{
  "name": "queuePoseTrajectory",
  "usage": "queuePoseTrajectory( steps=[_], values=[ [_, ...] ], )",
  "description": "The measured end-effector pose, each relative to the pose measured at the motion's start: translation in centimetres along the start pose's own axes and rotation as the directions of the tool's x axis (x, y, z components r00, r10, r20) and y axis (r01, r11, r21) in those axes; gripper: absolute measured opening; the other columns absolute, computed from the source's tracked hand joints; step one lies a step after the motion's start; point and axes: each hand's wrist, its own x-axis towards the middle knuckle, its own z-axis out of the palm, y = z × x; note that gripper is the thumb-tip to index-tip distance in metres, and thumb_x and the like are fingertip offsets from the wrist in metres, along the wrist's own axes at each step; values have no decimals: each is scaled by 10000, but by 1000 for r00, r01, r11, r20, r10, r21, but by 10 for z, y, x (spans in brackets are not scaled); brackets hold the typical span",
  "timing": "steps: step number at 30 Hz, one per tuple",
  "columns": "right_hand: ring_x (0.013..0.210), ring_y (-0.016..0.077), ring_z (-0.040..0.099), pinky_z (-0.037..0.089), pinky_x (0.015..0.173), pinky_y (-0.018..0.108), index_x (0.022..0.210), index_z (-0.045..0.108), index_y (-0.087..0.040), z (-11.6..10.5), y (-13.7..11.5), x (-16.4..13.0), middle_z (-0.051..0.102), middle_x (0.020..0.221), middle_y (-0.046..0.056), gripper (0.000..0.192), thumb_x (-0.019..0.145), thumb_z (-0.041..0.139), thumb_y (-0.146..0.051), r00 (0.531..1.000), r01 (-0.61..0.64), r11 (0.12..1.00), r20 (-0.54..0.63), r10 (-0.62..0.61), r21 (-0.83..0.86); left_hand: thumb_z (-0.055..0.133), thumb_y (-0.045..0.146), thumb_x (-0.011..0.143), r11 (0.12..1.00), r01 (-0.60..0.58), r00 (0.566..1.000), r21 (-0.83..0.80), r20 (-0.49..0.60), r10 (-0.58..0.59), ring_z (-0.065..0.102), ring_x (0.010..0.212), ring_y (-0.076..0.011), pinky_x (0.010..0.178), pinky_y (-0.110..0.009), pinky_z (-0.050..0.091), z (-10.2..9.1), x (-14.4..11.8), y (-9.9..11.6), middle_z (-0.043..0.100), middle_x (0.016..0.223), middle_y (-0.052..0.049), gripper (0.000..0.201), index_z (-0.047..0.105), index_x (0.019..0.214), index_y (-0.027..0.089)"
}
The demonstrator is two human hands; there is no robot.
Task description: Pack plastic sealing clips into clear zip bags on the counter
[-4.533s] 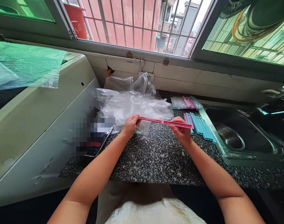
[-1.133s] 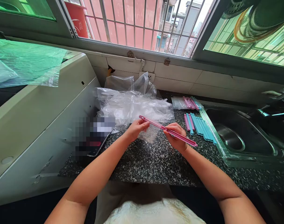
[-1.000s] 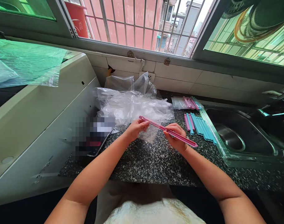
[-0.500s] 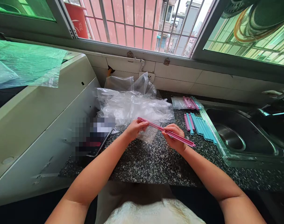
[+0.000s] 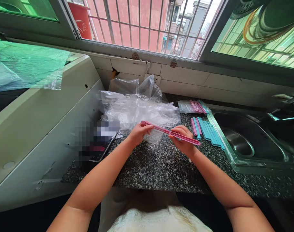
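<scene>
A long pink bag sealing clip (image 5: 161,129) stretches between my two hands, its right end slightly lower. My left hand (image 5: 139,132) pinches its left end between thumb and fingers. My right hand (image 5: 183,141) grips it right of the middle, and the right end sticks out past the fingers. Just below the clip a small clear plastic bag (image 5: 153,137) shows; whether it touches the clip I cannot tell. Pink and blue clips (image 5: 210,132) lie in a row on the counter to the right, and more pink clips (image 5: 196,106) rest on a clear packet behind them.
Crumpled clear plastic bags (image 5: 137,109) are heaped against the wall on the speckled counter (image 5: 147,170). A metal sink (image 5: 248,138) is at right. A dark tray (image 5: 104,151), partly blurred out, stands at left beside a white appliance (image 5: 52,119).
The right end of the pink clip has risen a little and swung slightly left, so the clip lies flatter. My right hand has shifted slightly with it; both hands keep their grip.
</scene>
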Motion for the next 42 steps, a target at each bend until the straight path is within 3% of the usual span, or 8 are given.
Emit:
queuePoseTrajectory(
  steps=[20,42],
  values=[
    [674,144,588,499,587,275,794,606,-194,-4,-5,2,620,711,32,54,747,630,-185,994,92,996,-59,-93,-18,698,272,522,998,-38,999,58,14,37,408,464,-61,458,-220,313,1,-1,-4,476,459,20,192,577,542,124],
    [713,159,590,501,619,289,835,593,-203,3,2,-3,633,756,43,88,753,607,-173,995,100,991,-6,-101,-87,722,312,518,990,-107,993,91,-44,112,419,502,-66,489,-210,340,4,-2,-9,480,505,29,243,575,568,125]
  ],
)
